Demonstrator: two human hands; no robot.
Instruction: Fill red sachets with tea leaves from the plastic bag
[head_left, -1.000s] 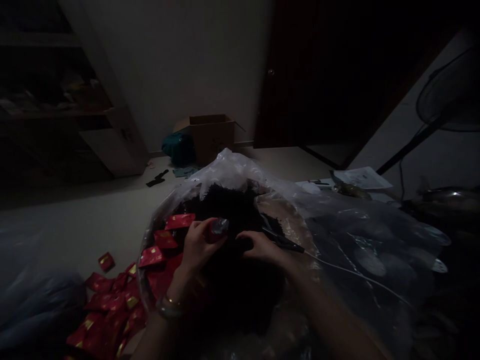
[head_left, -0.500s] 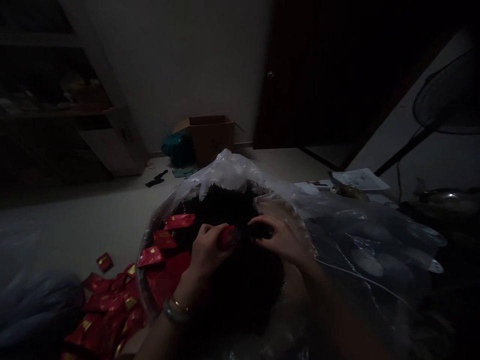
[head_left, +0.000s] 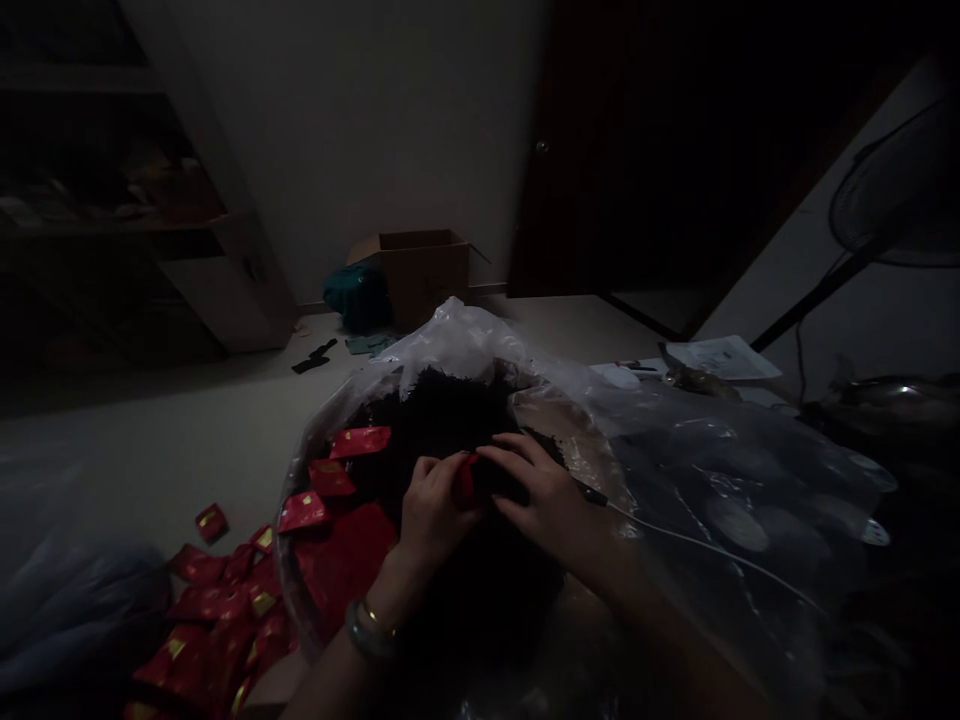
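My left hand (head_left: 439,505), with bangles on its wrist, is closed around a small red foil packet (head_left: 466,482). Close beside it, my right hand (head_left: 544,505) curls over a dark corded device; only the device's black tail end (head_left: 592,493) and pale cord (head_left: 705,548) show clearly. The fingertips of my right hand are at the packet's edge. Both hands are over a heap of dark, loose, leaf-like material (head_left: 457,405) inside a large clear plastic bag (head_left: 461,330). Several red packets (head_left: 360,441) rest on the left part of the heap, next to a larger red sheet or bag (head_left: 349,560).
More red packets (head_left: 225,610) are piled at the lower left, with one packet (head_left: 211,522) apart on the floor. A cardboard box (head_left: 424,270) and a teal bundle (head_left: 356,295) stand by the wall. At right are clear plastic sheeting (head_left: 675,440) and a fan (head_left: 892,190). The room is dim.
My right hand has moved left, up against the red packet, and the device's tail end now shows behind it. My left hand has shifted slightly right, still holding the packet.
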